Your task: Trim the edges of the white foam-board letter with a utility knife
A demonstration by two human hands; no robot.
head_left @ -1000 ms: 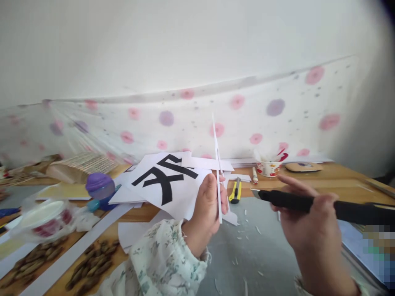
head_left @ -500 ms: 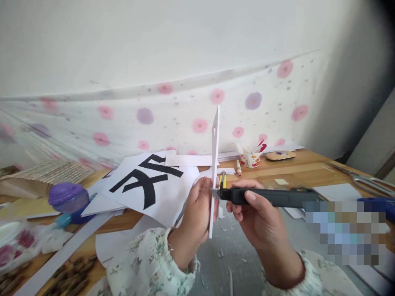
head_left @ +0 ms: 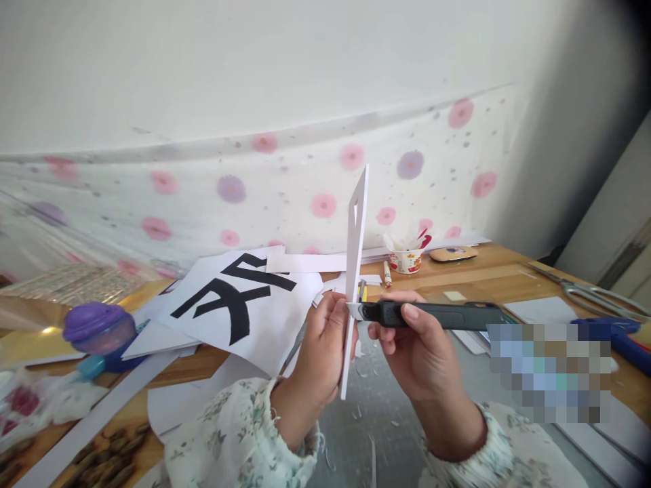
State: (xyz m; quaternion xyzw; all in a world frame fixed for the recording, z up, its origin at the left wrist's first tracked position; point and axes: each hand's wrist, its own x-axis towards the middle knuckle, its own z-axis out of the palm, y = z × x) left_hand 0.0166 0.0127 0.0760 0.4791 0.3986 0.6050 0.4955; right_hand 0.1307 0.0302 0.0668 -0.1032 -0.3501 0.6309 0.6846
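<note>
A thin white foam board piece (head_left: 356,237) stands upright, nearly edge-on, above the grey cutting mat. My left hand (head_left: 324,342) is closed on its lower part, with the thumb near the edge. Level in my right hand (head_left: 422,346) lies a black utility knife (head_left: 437,316), the thumb pressed along its handle. Its short blade (head_left: 356,310) touches the board's edge close to my left thumb. A slot-shaped cutout shows high on the board. White shavings and thin strips are scattered on the cutting mat (head_left: 376,400) below.
White paper with black characters (head_left: 239,291) spreads at the left. A purple-lidded container (head_left: 99,325) and dark pods (head_left: 114,454) lie farther left. Behind stand a paper cup (head_left: 405,261) and a computer mouse (head_left: 454,253). Scissors (head_left: 584,291) and a blue-handled tool (head_left: 610,335) lie right.
The board has turned slightly, its top leaning right and more of its face showing. The knife blade remains at its edge. The whole view has shifted a little.
</note>
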